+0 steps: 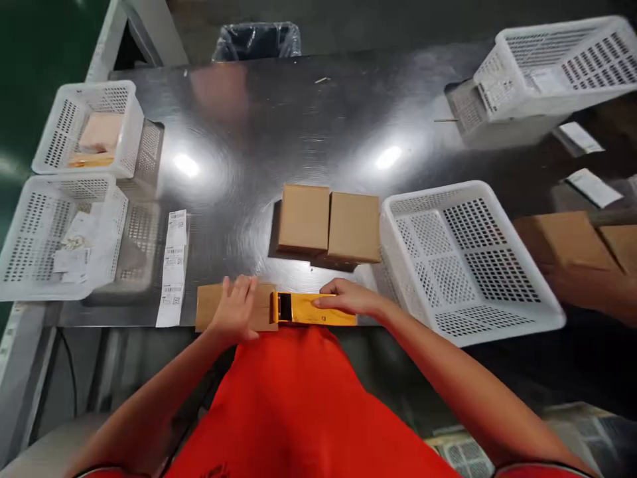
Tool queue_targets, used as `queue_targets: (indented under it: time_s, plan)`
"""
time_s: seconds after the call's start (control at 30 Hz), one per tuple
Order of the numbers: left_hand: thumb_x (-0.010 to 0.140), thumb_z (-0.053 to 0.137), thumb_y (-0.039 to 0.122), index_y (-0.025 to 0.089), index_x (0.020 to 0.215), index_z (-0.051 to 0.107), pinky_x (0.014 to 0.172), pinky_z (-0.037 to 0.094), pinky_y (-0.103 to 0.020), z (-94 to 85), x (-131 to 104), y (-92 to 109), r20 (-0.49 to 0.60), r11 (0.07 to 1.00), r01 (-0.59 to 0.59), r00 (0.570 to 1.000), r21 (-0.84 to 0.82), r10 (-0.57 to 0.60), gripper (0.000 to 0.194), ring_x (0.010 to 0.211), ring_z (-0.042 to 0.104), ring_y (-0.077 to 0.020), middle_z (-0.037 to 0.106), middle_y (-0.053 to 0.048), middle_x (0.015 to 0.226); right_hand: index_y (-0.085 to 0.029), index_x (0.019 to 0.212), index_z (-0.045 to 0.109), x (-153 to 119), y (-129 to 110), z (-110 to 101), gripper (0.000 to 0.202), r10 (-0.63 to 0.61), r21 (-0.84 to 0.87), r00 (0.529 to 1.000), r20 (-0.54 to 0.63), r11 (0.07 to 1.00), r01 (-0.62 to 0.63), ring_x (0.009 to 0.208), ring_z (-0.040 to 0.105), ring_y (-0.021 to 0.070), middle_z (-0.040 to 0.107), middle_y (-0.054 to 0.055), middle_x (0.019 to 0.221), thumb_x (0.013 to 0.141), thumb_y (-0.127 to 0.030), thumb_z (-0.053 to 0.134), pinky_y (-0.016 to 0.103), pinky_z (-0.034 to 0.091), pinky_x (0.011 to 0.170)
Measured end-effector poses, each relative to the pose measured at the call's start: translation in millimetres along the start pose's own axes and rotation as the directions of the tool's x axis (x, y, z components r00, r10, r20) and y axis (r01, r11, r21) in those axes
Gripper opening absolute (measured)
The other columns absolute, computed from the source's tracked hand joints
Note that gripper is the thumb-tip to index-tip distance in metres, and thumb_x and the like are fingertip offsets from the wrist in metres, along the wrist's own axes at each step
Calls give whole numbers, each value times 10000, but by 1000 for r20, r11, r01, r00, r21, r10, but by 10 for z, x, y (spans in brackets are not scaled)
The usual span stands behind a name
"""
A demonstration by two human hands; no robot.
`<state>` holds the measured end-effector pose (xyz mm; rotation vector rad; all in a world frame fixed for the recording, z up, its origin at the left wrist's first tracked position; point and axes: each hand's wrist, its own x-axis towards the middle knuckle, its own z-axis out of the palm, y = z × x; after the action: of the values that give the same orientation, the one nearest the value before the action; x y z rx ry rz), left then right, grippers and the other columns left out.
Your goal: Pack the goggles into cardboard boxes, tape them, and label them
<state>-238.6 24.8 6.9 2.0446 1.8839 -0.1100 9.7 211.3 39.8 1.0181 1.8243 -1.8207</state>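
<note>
At the front edge of the table lies a brown cardboard box (206, 305). My left hand (235, 309) rests on its top with the fingers stretched out. My right hand (347, 297) grips a long yellow tape dispenser (303, 309), thumb on its top and fingers over the far side. The dispenser's left end, with a black opening, meets the right end of the box. Just beyond the dispenser, two closed cardboard boxes (304, 218) (353, 226) stand side by side. The underside of the dispenser is hidden.
A white basket (398, 265) stands at right, another (502, 99) at the far right. Two white baskets (132, 143) (117, 226) at left hold packets and papers. A label strip (173, 265) lies near them. A lined bin (256, 41) stands behind the table. More boxes (572, 236) are at right.
</note>
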Motion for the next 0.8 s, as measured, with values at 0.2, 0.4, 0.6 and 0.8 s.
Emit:
queue_targets:
  time_s: [0.2, 0.4, 0.6, 0.8]
  plan:
    - [624, 673, 471, 50, 1407, 407, 1120, 153, -690, -61, 308, 417, 59, 999, 17, 998, 29, -19, 928, 1257, 468, -428, 538, -279, 1346, -185, 517, 470, 87, 367, -138, 510, -104, 44, 992, 75, 994, 101, 481, 288, 70, 348, -67, 483, 674, -648, 616, 234, 176, 469]
    - [603, 642, 430, 35, 1374, 433, 1117, 210, -664, -113, 268, 398, 74, 991, 32, 996, 129, -42, 891, 1223, 501, -400, 562, -253, 1323, -162, 552, 535, -44, 885, -379, 453, -50, -208, 999, -5, 977, 48, 516, 361, 87, 426, -33, 517, 785, -549, 567, 253, 259, 516]
    - [632, 632, 439, 13, 1400, 387, 1104, 186, -676, -91, 300, 438, 63, 984, 15, 998, 176, -27, 911, 1252, 467, -407, 527, -284, 1352, -144, 768, 735, 341, 443, 5, 408, 51, -362, 991, -128, 927, -94, 698, 607, 227, 691, 100, 734, 760, -539, 632, 295, 398, 620]
    - [600, 645, 459, 13, 1367, 418, 1095, 208, -671, -36, 254, 354, -22, 996, -29, 999, 86, 31, 916, 1228, 494, -411, 547, -274, 1324, -111, 851, 764, 410, 42, 230, 542, 140, -360, 950, -278, 902, -238, 808, 683, 278, 744, 177, 904, 678, -618, 679, 302, 470, 664]
